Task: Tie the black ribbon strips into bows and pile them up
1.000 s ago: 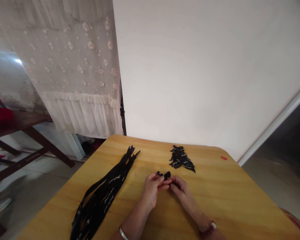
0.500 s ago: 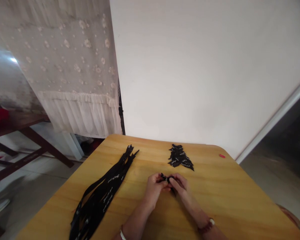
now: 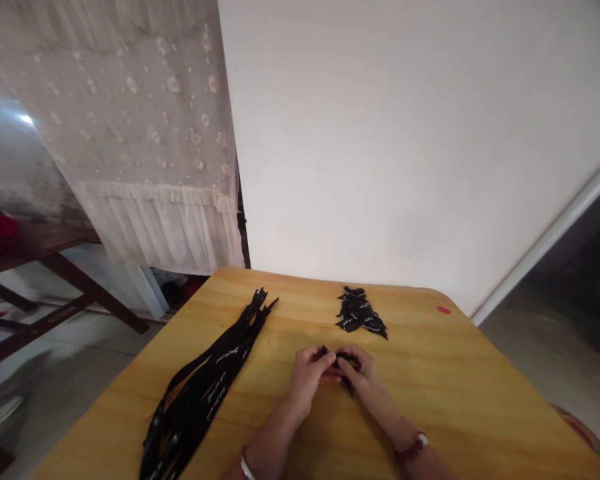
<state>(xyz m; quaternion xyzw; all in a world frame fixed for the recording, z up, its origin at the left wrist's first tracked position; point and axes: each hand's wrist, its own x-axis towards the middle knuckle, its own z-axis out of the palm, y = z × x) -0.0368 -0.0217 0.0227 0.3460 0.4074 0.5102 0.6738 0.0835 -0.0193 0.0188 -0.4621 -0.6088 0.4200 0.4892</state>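
Observation:
A small piece of black ribbon [image 3: 349, 385] is pinched between my two hands above the wooden table; most of it is hidden by the fingers. My left hand [image 3: 309, 371] grips its left end, and a dark tip shows above the thumb. Closed on the other side of it is my right hand [image 3: 360, 369], with a tail of ribbon hanging below. To the left lies a long bundle of black ribbons [image 3: 220, 367] with white lettering. Beyond my hands sits a small pile of bow-like black ribbon pieces [image 3: 357, 312], also lettered in white.
The wooden table [image 3: 420, 387] has rounded far corners and stands against a white panel [image 3: 380, 133]. A small red object [image 3: 444, 310] lies near its far right corner. At the left hang a lace curtain [image 3: 155, 133] and, lower, a dark wooden bench [image 3: 75, 280].
My left thumb has moved over the ribbon, so less of it shows between my hands. The bundle and the pile have stayed put.

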